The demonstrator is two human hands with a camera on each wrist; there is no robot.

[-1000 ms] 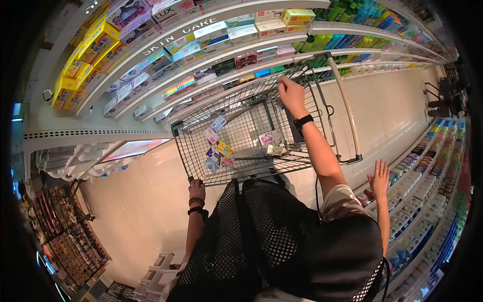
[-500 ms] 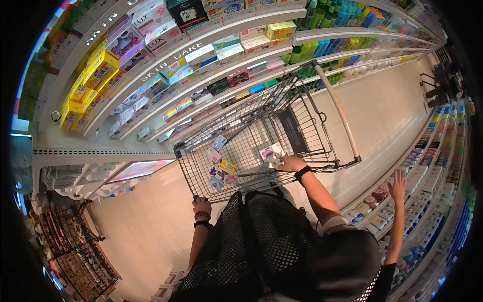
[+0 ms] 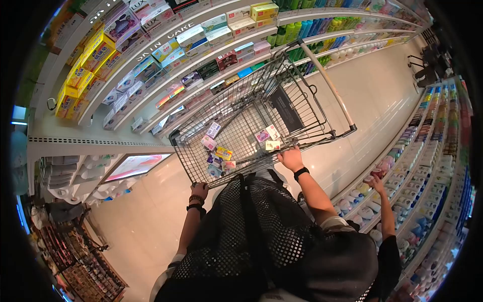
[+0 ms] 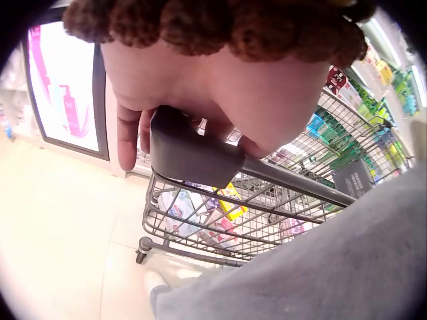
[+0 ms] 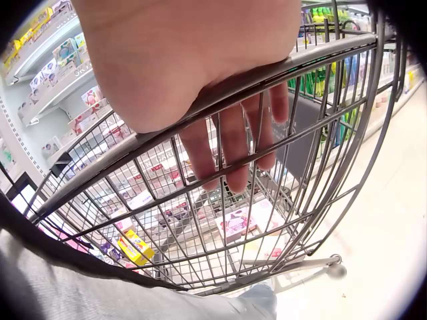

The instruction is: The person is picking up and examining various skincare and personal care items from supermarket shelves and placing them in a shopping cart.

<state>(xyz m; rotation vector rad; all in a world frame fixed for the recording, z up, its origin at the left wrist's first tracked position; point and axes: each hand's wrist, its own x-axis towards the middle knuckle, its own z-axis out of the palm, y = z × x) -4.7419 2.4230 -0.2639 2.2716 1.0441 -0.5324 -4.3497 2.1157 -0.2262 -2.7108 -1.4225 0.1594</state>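
Note:
A wire shopping cart (image 3: 288, 108) stands sideways before me. My left hand (image 3: 199, 189) grips its front corner; in the left wrist view its fingers hang over the dark corner cap (image 4: 190, 157). My right hand (image 3: 292, 159) holds the near side rim, with the fingers (image 5: 233, 150) reaching down inside the wires in the right wrist view. Several small boxes lie in the basket: a yellow box (image 3: 224, 153) among others toward the front, and a pink-and-white box (image 3: 262, 136) beside a pale green-and-cream box (image 3: 272, 145) near my right hand.
Shelves of boxed soap (image 3: 191, 38) and bottles (image 3: 297, 31) run along the far side. At right, another person's hand (image 3: 375, 183) reaches to a lower shelf of bottles (image 3: 387, 163). A lit display panel (image 3: 137, 166) and a rack of small goods (image 3: 83, 256) are at left.
My right hand came down from above the basket to the boxes near its back, then moved onto the near rim. My left hand stays on the corner. The other person's hand lowered to the shelf.

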